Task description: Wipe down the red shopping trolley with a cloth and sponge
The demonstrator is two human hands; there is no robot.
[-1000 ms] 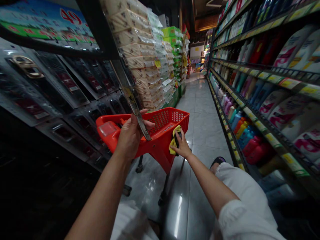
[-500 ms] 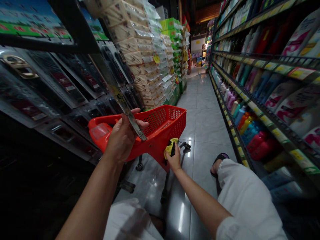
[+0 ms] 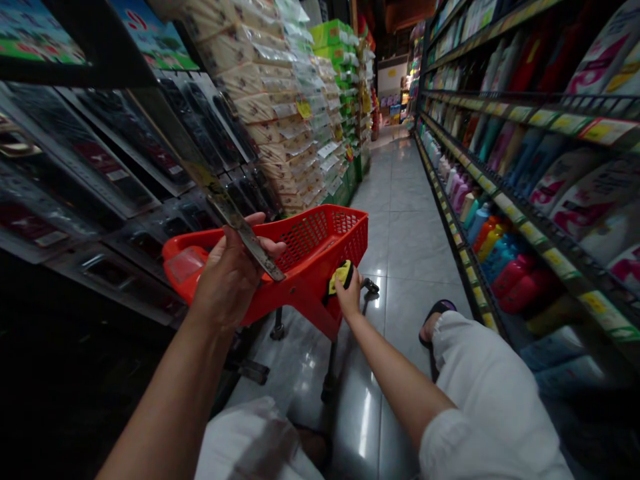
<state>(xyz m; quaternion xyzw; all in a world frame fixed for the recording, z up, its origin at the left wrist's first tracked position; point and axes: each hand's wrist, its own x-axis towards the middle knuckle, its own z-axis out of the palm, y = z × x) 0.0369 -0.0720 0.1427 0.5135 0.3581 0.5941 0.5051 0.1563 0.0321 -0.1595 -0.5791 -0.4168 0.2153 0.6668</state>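
My left hand (image 3: 227, 273) is closed around the lower end of a long, flat, worn metal strip (image 3: 220, 200). The strip slants up to the left, and its tip shows just past my fingers. Pinched in my right hand (image 3: 349, 293) is a yellow and black cloth (image 3: 341, 277), which lies at the outer side of a red plastic shopping cart (image 3: 310, 287). Its basket has perforated walls and stands on dark legs with casters. My left hand is in front of the cart's handle end; whether it touches the cart I cannot tell.
Packaged goods hang on a dark rack (image 3: 150, 173) at the left. Beyond it rise stacked beige packs (image 3: 275, 113) and green packs (image 3: 340, 67). Shelves of bottles (image 3: 540, 180) line the right side. A grey tiled floor (image 3: 395, 233) runs between them. My sandalled foot (image 3: 435, 320) is at the right.
My right hand and the cloth have shifted slightly up along the cart's side, and the cloth looks turned. The cart, strip and left hand appear slightly further left in view.
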